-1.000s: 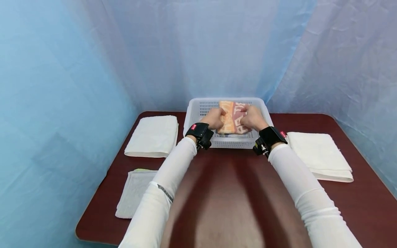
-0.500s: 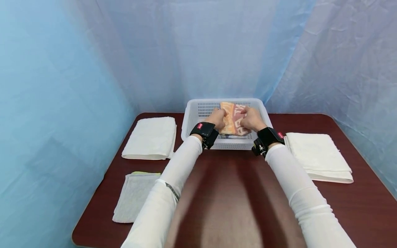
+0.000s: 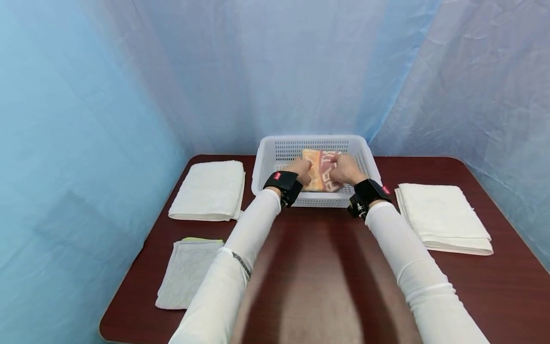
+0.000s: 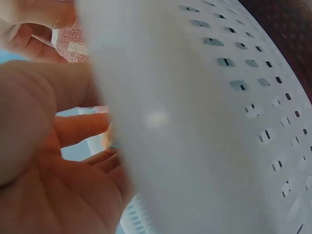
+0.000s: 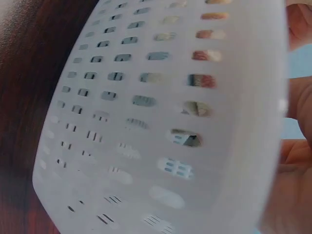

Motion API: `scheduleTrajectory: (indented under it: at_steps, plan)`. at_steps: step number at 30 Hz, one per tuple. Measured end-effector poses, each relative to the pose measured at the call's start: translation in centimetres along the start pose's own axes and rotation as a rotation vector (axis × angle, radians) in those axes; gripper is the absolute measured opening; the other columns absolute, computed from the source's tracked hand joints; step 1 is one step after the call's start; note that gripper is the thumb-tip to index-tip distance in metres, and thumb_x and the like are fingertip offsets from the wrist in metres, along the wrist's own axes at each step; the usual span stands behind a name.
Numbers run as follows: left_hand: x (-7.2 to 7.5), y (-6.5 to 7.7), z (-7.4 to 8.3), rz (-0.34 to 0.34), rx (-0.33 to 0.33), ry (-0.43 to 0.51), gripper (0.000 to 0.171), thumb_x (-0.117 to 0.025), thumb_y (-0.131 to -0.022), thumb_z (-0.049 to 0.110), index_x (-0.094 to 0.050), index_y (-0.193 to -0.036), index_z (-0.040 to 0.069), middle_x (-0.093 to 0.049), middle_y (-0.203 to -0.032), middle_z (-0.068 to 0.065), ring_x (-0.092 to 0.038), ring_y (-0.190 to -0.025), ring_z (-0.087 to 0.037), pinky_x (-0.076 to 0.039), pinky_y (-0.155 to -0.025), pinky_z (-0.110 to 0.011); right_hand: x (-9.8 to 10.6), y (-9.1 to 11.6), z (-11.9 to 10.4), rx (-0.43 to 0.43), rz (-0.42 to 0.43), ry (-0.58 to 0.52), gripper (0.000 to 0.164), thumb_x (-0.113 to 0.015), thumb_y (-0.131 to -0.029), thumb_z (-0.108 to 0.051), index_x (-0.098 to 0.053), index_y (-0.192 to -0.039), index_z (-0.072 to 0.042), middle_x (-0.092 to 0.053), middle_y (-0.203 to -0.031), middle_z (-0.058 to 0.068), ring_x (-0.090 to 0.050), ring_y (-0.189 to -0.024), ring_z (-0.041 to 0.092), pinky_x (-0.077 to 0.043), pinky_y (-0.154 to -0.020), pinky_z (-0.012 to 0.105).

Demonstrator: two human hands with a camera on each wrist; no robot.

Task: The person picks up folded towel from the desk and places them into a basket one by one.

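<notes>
A folded towel (image 3: 319, 171), orange on its left part and dusty pink with pale lettering on its right, is low inside a white perforated plastic basket (image 3: 315, 202). My left hand (image 3: 300, 170) pinches the towel's left edge. From the opposite side, my right hand (image 3: 346, 170) holds its pink edge. In the left wrist view the basket's wall (image 4: 195, 131) covers the left fingertips, and a bit of pink terry cloth (image 4: 72, 45) shows beyond. The right wrist view has the basket's side (image 5: 146, 112) in front, with the right hand's fingers (image 5: 300, 100) partly behind the rim.
A folded white towel (image 3: 208, 191) lies left of the basket, with a grey folded cloth (image 3: 186, 274) nearer me, partly behind my left sleeve. Another folded white towel (image 3: 444, 217) lies at right. Blue curtains (image 3: 318, 67) hang behind the dark red table (image 3: 313, 267).
Both hands have lowered the folded towel deeper into the basket, and its tilt from half a second ago has evened out. The other towels stay in place.
</notes>
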State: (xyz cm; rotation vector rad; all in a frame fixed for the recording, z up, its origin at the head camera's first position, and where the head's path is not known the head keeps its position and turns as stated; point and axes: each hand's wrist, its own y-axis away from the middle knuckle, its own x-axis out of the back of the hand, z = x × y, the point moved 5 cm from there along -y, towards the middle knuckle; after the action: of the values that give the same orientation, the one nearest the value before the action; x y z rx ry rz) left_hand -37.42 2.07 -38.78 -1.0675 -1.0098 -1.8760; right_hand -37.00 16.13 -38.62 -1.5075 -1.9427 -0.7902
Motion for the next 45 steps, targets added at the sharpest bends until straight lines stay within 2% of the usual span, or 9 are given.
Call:
scheduleTrajectory:
  at_steps: [7, 14, 16, 18, 22, 28, 34, 38, 45]
  plan:
    - [-1.2, 1.3, -0.3, -0.058, 0.073, 0.102, 0.016, -0.054, -0.094, 0.013, -0.060, -0.108, 0.008, -0.048, -0.092, -0.005, -0.044, -0.074, -0.019, -0.037, -0.063, -0.029, -0.9, 0.0, 0.6, 0.028, -0.011, 0.071, 0.056, -0.058, -0.078, 0.008, -0.049, -0.133, 0.017, -0.059, -0.120, 0.033, -0.060, -0.085, 0.030, -0.049, -0.063, 0.028]
    - [-0.9, 3.7, 0.6, -0.041, 0.025, 0.097, 0.015, -0.057, -0.090, 0.011, -0.051, -0.077, 0.011, -0.043, -0.073, 0.000, -0.039, -0.065, -0.016, -0.033, -0.060, -0.028, -1.6, 0.3, 0.9, 0.034, -0.009, 0.127, 0.047, -0.056, -0.084, 0.006, -0.052, -0.129, 0.017, -0.058, -0.122, 0.034, -0.057, -0.089, 0.033, -0.045, -0.069, 0.032]
    - [-1.3, 3.2, 0.3, -0.056, 0.016, 0.102, 0.004, -0.058, -0.091, 0.012, -0.061, -0.091, 0.009, -0.053, -0.084, -0.003, -0.048, -0.075, -0.017, -0.037, -0.065, -0.028, -1.6, 0.4, 0.9, 0.028, -0.012, 0.138, 0.047, -0.057, -0.083, 0.006, -0.053, -0.128, 0.017, -0.058, -0.122, 0.034, -0.057, -0.089, 0.032, -0.046, -0.071, 0.034]
    - [-1.8, 2.5, -0.2, -0.073, 0.030, 0.105, 0.029, -0.059, -0.093, 0.015, -0.063, -0.121, 0.010, -0.061, -0.117, -0.009, -0.055, -0.105, -0.019, -0.039, -0.071, -0.029, -1.6, 0.4, 0.8, 0.020, -0.016, 0.143, 0.047, -0.056, -0.081, 0.007, -0.054, -0.127, 0.018, -0.058, -0.123, 0.035, -0.058, -0.092, 0.033, -0.049, -0.076, 0.037]
    - [-2.5, 1.3, -0.9, -0.120, 0.078, 0.100, 0.067, -0.058, -0.097, 0.021, -0.029, -0.158, 0.020, -0.008, -0.166, -0.013, -0.028, -0.144, -0.025, -0.041, -0.079, -0.031, -1.5, 0.5, 0.8, -0.005, -0.036, 0.130, 0.050, -0.055, -0.081, 0.006, -0.050, -0.129, 0.020, -0.055, -0.127, 0.036, -0.056, -0.103, 0.037, -0.048, -0.087, 0.043]
    - [-2.2, 0.2, -1.4, -0.112, 0.082, 0.055, 0.069, -0.059, -0.097, 0.023, -0.028, -0.158, 0.019, -0.008, -0.165, -0.016, -0.017, -0.150, -0.025, -0.043, -0.095, -0.033, -1.2, 0.6, 1.0, -0.034, -0.067, 0.105, 0.049, -0.050, -0.093, -0.002, -0.042, -0.137, 0.018, -0.052, -0.130, 0.034, -0.054, -0.098, 0.034, -0.044, -0.080, 0.038]
    - [-1.8, -0.5, -1.9, -0.106, 0.104, 0.057, 0.069, -0.059, -0.098, 0.026, -0.027, -0.158, 0.019, -0.010, -0.165, -0.017, -0.031, -0.144, -0.024, -0.043, -0.100, -0.035, -0.8, 0.6, 1.0, -0.004, -0.059, 0.101, 0.049, -0.051, -0.095, -0.006, -0.044, -0.137, 0.017, -0.056, -0.123, 0.032, -0.051, -0.077, 0.024, -0.040, -0.068, 0.031]
    - [-1.3, -0.1, -1.8, -0.104, 0.095, 0.034, 0.066, -0.056, -0.101, 0.029, -0.025, -0.159, 0.018, -0.011, -0.165, -0.016, -0.024, -0.149, -0.025, -0.041, -0.105, -0.035, -0.7, 0.6, 1.0, 0.008, -0.060, 0.093, 0.048, -0.050, -0.098, -0.008, -0.043, -0.138, 0.018, -0.057, -0.115, 0.031, -0.043, -0.062, 0.017, -0.036, -0.063, 0.030]
    - [-0.2, 1.0, -1.1, -0.086, 0.040, 0.012, 0.064, -0.051, -0.103, 0.034, -0.025, -0.159, 0.015, -0.024, -0.163, -0.009, -0.013, -0.152, -0.025, -0.031, -0.114, -0.040, -0.7, 0.7, 0.5, 0.014, -0.060, 0.056, 0.059, -0.049, -0.100, -0.013, -0.027, -0.148, 0.015, -0.045, -0.139, 0.035, -0.053, -0.088, 0.030, -0.040, -0.072, 0.035]
